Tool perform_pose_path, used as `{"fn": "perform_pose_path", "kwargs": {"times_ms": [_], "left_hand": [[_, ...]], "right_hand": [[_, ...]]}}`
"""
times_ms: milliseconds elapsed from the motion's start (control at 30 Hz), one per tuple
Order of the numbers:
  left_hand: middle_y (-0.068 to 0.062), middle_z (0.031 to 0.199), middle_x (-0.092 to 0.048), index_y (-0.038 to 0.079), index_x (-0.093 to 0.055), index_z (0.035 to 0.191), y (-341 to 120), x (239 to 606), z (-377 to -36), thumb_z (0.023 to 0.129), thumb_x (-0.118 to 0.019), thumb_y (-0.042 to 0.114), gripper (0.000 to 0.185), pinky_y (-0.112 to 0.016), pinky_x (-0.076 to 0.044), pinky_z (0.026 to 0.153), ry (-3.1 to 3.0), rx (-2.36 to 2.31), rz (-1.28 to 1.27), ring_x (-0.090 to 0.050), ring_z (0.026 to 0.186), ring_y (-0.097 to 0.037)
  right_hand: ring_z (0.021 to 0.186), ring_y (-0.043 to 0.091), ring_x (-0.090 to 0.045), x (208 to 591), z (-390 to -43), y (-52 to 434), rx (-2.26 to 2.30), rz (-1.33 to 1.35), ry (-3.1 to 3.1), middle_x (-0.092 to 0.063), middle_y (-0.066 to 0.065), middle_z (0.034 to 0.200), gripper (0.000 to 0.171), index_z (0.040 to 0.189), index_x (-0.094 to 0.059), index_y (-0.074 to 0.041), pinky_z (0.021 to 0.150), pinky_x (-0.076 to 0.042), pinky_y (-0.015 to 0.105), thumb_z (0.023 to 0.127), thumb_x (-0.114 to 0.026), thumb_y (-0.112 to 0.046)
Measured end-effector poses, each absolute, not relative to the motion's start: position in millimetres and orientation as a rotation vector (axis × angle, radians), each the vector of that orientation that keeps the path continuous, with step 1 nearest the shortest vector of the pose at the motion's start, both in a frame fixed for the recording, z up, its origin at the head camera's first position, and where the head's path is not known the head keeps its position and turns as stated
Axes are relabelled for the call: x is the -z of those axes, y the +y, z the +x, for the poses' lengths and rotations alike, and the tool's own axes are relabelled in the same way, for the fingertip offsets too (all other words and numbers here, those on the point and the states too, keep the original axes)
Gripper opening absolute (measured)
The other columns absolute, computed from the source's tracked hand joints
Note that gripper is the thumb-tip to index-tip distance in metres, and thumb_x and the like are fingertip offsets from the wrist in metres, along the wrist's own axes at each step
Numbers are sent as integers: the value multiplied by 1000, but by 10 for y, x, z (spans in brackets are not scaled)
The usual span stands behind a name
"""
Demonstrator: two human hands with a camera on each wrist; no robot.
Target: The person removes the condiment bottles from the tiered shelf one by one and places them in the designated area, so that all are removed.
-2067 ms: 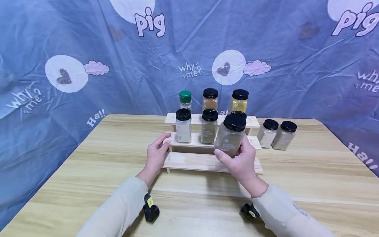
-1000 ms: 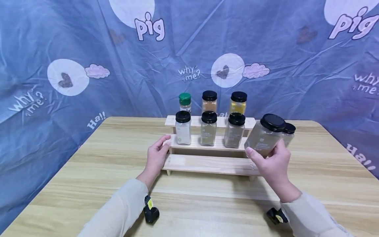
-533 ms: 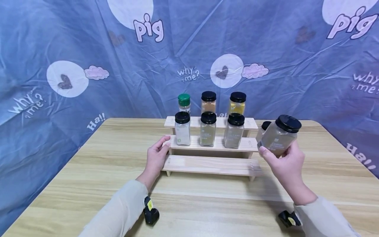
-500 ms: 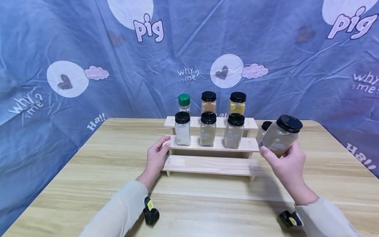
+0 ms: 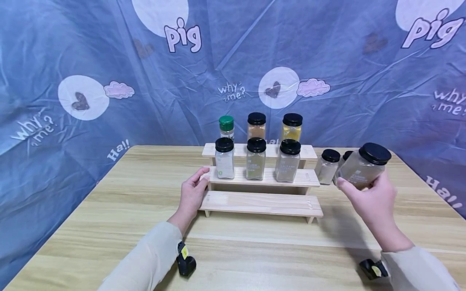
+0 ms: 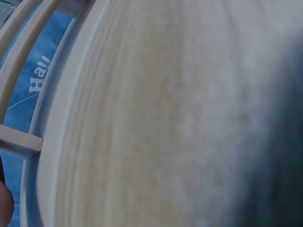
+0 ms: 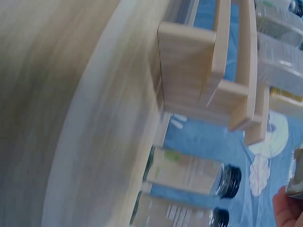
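Wooden table (image 5: 109, 210), blue cloth (image 5: 73, 48) behind; right hand (image 5: 375, 198) grips jar (image 5: 362, 166), left hand (image 5: 193, 194) seemingly relaxed.

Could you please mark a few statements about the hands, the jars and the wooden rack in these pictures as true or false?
1. The right hand holds a black-lidded jar tilted in the air, to the right of the wooden rack. True.
2. The left hand grips a jar. False: it rests against the rack's left end and holds no jar.
3. The rack's lowest step carries three jars. False: it is bare; the jars stand on the two upper steps.
4. One jar on the top step has a green lid. True.
5. Two more jars stand on the table right of the rack. True.
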State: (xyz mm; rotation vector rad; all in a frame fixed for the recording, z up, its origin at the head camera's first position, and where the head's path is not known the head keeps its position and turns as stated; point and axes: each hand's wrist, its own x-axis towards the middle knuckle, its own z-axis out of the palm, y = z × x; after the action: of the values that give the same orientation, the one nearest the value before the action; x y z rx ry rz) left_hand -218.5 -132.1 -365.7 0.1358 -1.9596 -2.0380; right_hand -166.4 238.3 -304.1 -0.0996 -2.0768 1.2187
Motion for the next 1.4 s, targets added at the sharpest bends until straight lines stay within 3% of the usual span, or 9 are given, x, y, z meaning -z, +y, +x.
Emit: {"fn": "perform_pose_path", "kwargs": {"times_ms": [233,367,600,767,867,1000,1100,1267,1400], "left_hand": [[-13,105,-66,4,-64,116,-1317,3635,-2176,84,-57,2,32,-17,-51,69,-1972,2022,149,-60,75,0],[-13,106,-66,4,-64,116,-1319,3633,-2173,84,-57,2,32,-16,-50,68,-1973,2019,149,-59,74,-1],[-11,106,-66,3,-64,116,-1312,3650,-2175,85,-57,3,32,-16,-51,68,-1974,2022,145,-59,75,0],[-2,90,-67,4,-65,115,-1300,3648,-2173,84,-59,3,31,-15,-49,64,-1973,2019,148,-58,71,0],[0,84,-66,5,-65,114,-1306,3642,-2180,84,-59,3,31,-14,-48,61,-1964,2015,150,-56,68,0],[-5,97,-67,3,-64,115,-1313,3640,-2191,84,-58,3,31,-14,-48,63,-1958,2024,136,-57,71,0],[-8,102,-66,3,-64,115,-1311,3638,-2190,84,-58,2,31,-14,-49,63,-1954,2038,137,-57,71,0],[-3,92,-67,3,-65,114,-1308,3633,-2182,84,-58,2,31,-14,-48,62,-1951,2031,141,-57,69,0],[-2,89,-67,2,-64,114,-1310,3633,-2178,84,-58,2,31,-13,-48,62,-1943,2028,138,-57,70,0]], "right_hand": [[63,-5,-47,3015,-1692,2598,-1153,-275,-2216,-51,-24,73,45,96,-49,-32,57,-37,9,66,-76,-12],[67,-9,-47,3009,-1713,2719,-1156,-291,-2264,-50,-27,76,49,100,-47,-36,59,-37,8,68,-77,-15],[70,-10,-43,3033,-1747,2895,-1070,-276,-2357,-46,-28,77,48,109,-48,-31,61,-35,13,70,-77,-23],[69,-10,-39,3072,-1786,3013,-978,-296,-2383,-43,-28,76,48,105,-47,-31,62,-33,19,68,-77,-25],[70,-10,-38,3084,-1807,3070,-980,-304,-2394,-43,-27,77,46,101,-46,-33,64,-32,21,68,-77,-26],[72,-7,-38,3098,-1850,3141,-1001,-338,-2427,-46,-17,83,45,100,-42,-34,64,-32,20,70,-76,-28],[75,1,-40,3117,-1898,3187,-988,-363,-2465,-48,-5,89,46,106,-45,-24,64,-32,20,71,-75,-28],[79,13,-43,3148,-1988,3244,-976,-383,-2514,-51,7,96,59,118,-45,-4,64,-32,21,73,-74,-27],[80,17,-44,3162,-2055,3274,-969,-387,-2542,-52,11,99,62,121,-44,-2,64,-33,22,74,-73,-28]]}}
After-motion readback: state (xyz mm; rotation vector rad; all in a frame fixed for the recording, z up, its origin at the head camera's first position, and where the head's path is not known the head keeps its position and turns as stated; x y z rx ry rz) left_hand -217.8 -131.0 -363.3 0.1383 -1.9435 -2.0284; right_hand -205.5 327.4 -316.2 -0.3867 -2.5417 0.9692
